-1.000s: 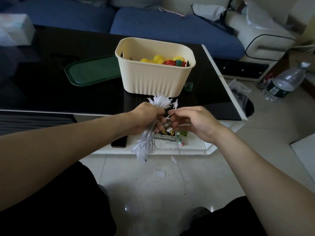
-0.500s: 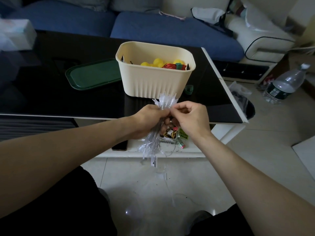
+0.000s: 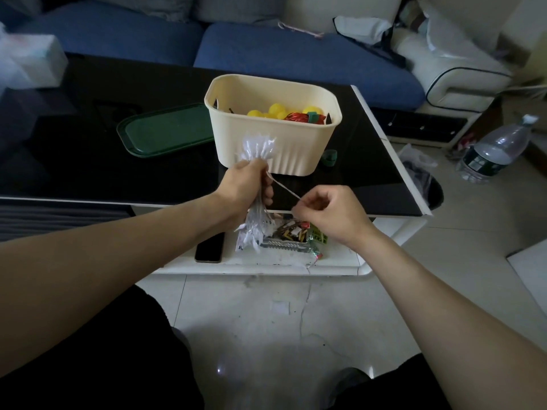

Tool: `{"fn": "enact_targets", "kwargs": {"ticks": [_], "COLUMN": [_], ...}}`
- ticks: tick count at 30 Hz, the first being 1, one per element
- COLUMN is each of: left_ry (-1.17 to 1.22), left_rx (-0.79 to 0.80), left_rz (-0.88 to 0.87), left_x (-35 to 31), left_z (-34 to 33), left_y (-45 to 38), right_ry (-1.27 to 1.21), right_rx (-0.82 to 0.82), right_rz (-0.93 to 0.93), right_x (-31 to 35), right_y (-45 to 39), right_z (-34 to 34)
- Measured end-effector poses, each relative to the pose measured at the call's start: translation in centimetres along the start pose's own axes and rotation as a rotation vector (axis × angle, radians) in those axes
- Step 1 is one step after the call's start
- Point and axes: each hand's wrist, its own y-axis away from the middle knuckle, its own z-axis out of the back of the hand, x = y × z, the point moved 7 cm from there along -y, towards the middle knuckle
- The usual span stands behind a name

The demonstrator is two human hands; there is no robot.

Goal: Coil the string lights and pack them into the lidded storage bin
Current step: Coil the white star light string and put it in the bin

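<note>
String lights (image 3: 257, 149) are bunched into a clear, folded-up bundle, and the left hand (image 3: 245, 184) has a full fist grip around the middle of it, so frilly ends stick out above and below the fingers. One thin strand (image 3: 284, 189) runs from that fist down to the right hand (image 3: 322, 211), which pinches the loose end between thumb and curled fingers, pulled fairly taut between the two. Both hands are held in front of the near edge of the black glass counter (image 3: 88, 161).

Just behind the bundle sits the cream storage bin (image 3: 275, 143), open on top, with yellow balls (image 3: 275, 109) and something red and shiny inside. Its green lid (image 3: 165, 131) lies flat on the counter to the bin's left, touching or nearly touching its wall. On the white lower shelf (image 3: 340, 258) there's a dark phone (image 3: 209, 247) and some snack wrappers (image 3: 296, 238). A plastic water bottle (image 3: 494, 149) stands on the floor off to the right.
</note>
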Motion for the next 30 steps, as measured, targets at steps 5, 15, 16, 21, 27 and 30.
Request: {"fn": "enact_targets", "kwargs": {"ticks": [5,15,16,21,27,30], "left_ry": [0.086,0.341,0.329,0.224,0.168,0.154], "left_rx": [0.125,0.101,0.082,0.007,0.04,0.063], "left_rz": [0.036,0.124,0.13,0.111,0.13,0.135], "left_x": [0.2,-0.1,0.1,0.4,0.7,0.8], "left_z": [-0.8,-0.3,0.0,0.8,0.3,-0.3], "left_y": [0.4,0.9,0.8,0.3,0.5,0.6], "right_ry": [0.088,-0.026,0.012,0.08,-0.081,-0.108], "right_rx": [0.186,0.439,0.46,0.432,0.381,0.388], "right_rz": [-0.157,-0.333,-0.344,-0.347,-0.215,-0.185], "right_x": [-2.3,-5.1,-5.4,-5.9,-2.3,-1.0], "right_y": [0.1,1.0,1.2,1.2,1.0,1.1], "right_z": [-0.5,-1.4,-1.2,0.0,-0.7,-1.6]}}
